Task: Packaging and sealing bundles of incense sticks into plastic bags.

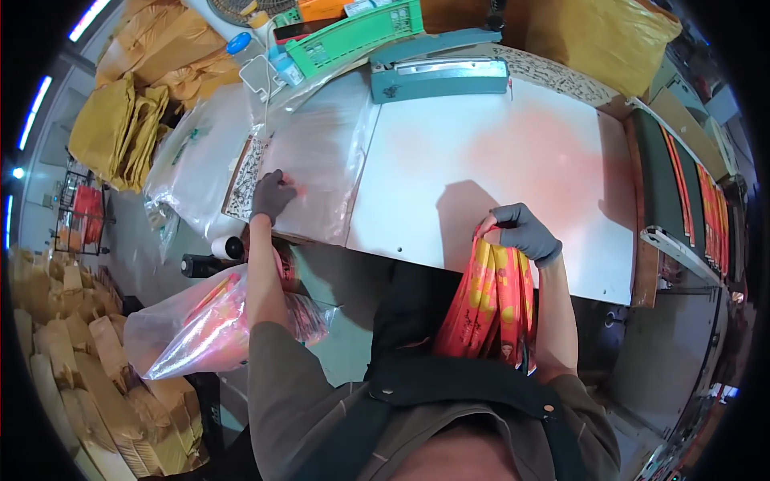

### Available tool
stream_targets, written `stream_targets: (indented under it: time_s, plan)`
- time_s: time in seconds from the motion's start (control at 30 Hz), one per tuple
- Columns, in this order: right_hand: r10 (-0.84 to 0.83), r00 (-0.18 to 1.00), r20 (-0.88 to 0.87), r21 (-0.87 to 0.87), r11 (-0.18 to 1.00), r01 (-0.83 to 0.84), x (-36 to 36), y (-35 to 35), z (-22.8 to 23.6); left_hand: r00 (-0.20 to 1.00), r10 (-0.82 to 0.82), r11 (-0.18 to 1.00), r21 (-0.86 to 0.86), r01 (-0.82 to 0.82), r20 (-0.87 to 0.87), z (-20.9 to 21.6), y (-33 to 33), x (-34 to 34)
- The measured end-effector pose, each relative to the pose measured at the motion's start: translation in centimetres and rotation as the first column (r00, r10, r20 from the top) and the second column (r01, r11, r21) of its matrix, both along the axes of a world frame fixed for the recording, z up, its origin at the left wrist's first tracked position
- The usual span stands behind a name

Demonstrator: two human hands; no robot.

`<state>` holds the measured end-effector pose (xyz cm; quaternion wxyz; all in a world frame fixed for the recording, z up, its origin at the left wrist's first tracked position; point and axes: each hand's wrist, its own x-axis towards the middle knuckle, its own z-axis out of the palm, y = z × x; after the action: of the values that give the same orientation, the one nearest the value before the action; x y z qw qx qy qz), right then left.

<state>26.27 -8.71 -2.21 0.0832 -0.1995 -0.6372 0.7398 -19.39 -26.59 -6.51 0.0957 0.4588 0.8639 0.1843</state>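
My right hand (525, 232), in a grey glove with bare fingertips, is closed round the top of a bundle of red-and-yellow printed packets (485, 301). The bundle hangs down past the table's front edge, close to my body. On the left, my gloved left hand (274, 196) lies at the near edge of a stack of clear plastic bags (313, 152). Its fingers are curled against the plastic, seeming to pinch a bag. Below my left forearm is a filled clear bag (204, 325) with red and yellow contents.
A teal bag sealer (439, 78) stands at the back of the white table (417, 172), before a green basket (357, 36). At right, a dark conveyor belt (670, 180) carries red packets. Yellow sacks (116, 132) sit at far left, tan bundles (104, 377) at lower left.
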Motion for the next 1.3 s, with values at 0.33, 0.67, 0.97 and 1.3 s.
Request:
stream_targets:
  time_s: [0.33, 0.67, 0.97, 1.3]
  plan:
    - [-0.034, 0.998, 0.052, 0.035, 0.999, 0.032, -0.7, -0.2, -0.3, 0.995, -0.079, 0.978, 0.189, 0.089, -0.06, -0.9, 1.5, -0.9]
    - [-0.059, 0.992, 0.111, 0.162, 0.986, 0.04, -3.7, -1.2, 0.6, 0.816, -0.503, 0.72, 0.66, 0.214, 0.284, 1.1, 6.1, 26.2]
    - [-0.154, 0.988, 0.024, 0.063, 0.986, 0.153, -1.2, -1.0, -0.8, 0.459, -0.486, 0.804, 0.586, -0.098, 0.744, -0.8, 6.6, 28.3]
    - [-0.278, 0.957, -0.086, 0.058, 0.957, 0.283, 3.3, -1.0, -0.9, 0.627, -0.389, 0.569, 0.712, -0.412, 0.675, -0.3, 9.5, 24.9]
